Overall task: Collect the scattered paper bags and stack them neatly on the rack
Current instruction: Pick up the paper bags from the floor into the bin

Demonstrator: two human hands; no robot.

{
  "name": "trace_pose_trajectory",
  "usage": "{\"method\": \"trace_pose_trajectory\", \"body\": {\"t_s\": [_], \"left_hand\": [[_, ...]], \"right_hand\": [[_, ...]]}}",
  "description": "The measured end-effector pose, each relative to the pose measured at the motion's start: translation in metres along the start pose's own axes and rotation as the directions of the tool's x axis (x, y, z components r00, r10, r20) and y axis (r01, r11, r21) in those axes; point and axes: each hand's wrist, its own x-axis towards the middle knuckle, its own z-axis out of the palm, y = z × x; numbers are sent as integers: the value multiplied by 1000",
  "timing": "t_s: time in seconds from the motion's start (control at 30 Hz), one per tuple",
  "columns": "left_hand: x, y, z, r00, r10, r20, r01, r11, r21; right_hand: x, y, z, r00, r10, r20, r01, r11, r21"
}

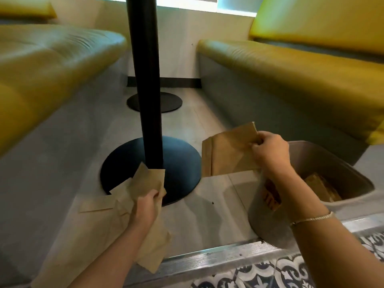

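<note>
Left hand (145, 206) is clutching a crumpled bunch of paper bags (143, 183) low over the floor (207, 215), gathering them. Right hand (270, 150) is pinching a flat bag (226, 154) by its corner above the grey bin (336, 163), likely for dropping in; rack not in view.

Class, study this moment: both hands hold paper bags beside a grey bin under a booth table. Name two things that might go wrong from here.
1. The left hand grips a crumpled bundle of bags with loose ends hanging; one may slip out or crease further, spoiling a neat stack.
2. The right hand pinches a flat bag by one corner only, so it could tear or drop beside the grey bin.
</note>
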Motion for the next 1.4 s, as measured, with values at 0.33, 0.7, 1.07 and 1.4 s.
{"method": "trace_pose_trajectory", "body": {"t_s": [0.33, 0.7, 1.07, 1.4], "left_hand": [[-28, 224, -11, 960, 267, -85, -276, 845, -458], [-83, 337, 41, 870, 443, 215, -252, 776, -578], [-73, 288, 78, 844, 374, 384, -235, 902, -362], [-36, 212, 53, 947, 173, 269, -82, 944, -319]], "right_hand": [[20, 21, -131, 820, 25, -572, -125, 983, -136], [21, 67, -121, 915, 237, -325, -299, 941, -157], [25, 64, -96, 962, 175, -210, -205, 970, -130], [26, 43, -60, 993, 106, -47, -113, 976, -184]]}}
